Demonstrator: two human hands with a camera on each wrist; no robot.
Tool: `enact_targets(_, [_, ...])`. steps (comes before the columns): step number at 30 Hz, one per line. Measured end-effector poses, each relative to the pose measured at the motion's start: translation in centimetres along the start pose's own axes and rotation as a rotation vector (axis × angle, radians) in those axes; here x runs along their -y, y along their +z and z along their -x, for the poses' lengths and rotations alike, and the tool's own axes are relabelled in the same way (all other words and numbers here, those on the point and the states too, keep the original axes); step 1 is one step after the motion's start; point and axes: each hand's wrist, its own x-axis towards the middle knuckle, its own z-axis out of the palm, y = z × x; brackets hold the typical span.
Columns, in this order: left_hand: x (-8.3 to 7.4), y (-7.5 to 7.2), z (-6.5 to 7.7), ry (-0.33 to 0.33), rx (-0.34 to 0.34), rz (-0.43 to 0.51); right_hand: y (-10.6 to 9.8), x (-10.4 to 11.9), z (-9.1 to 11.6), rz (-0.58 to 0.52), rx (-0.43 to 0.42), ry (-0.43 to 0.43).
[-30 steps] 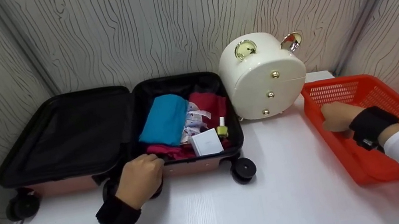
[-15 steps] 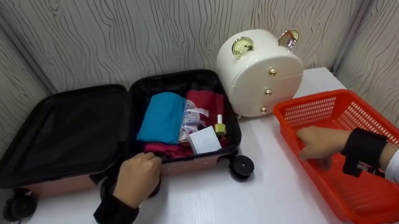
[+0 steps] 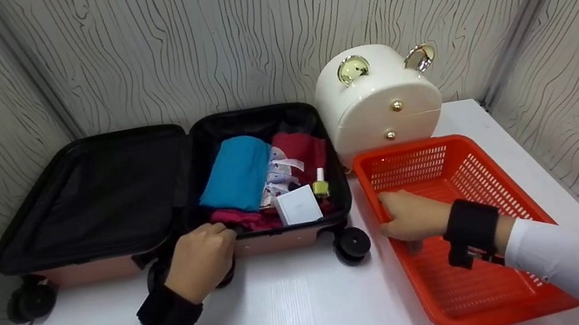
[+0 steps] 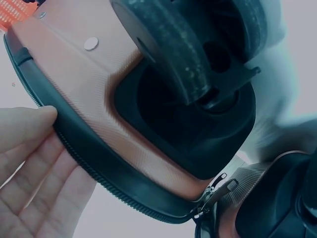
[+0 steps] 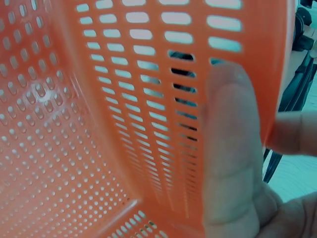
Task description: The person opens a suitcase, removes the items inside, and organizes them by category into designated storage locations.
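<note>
A pink suitcase (image 3: 279,240) lies spread flat, with its black-lined halves side by side. My left hand (image 3: 203,262) holds the black zipper rim at the front, near the hinge; in the left wrist view the thumb and fingers pinch that rim. Packed in the right half are a folded teal cloth (image 3: 237,174), a red cloth (image 3: 307,145), a patterned fabric (image 3: 278,176), a white box (image 3: 298,206) and a nail polish bottle (image 3: 320,186). My right hand (image 3: 413,215) grips the left wall of a red plastic basket (image 3: 504,318), fingers on both sides of it.
A round white case (image 3: 377,124) with gold knobs and ear-like trims stands at the back, right of the suitcase; the basket overlaps its lower front. Black wheels (image 3: 353,245) jut from the suitcase's front. Patterned walls (image 3: 221,33) enclose the white table (image 3: 281,323).
My right hand has pulled the basket leftward, close to the suitcase and in front of the white case. My left hand keeps its place on the suitcase rim.
</note>
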Motion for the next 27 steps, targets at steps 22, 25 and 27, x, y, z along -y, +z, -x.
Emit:
enact_targets(22, [0.3,-0.2,0.1,0.003,-0.015,-0.011,0.5,1.9,-3.7,-0.046,-0.062,-0.073])
enact_targets(25, [0.4,0.0,0.1,0.01,-0.02,-0.009,0.1,1.8,-4.3,-0.045,-0.067,-0.067])
enact_targets(27, [0.4,0.1,0.0,0.012,-0.02,-0.008,-0.2,1.7,-4.7,-0.047,-0.069,-0.055])
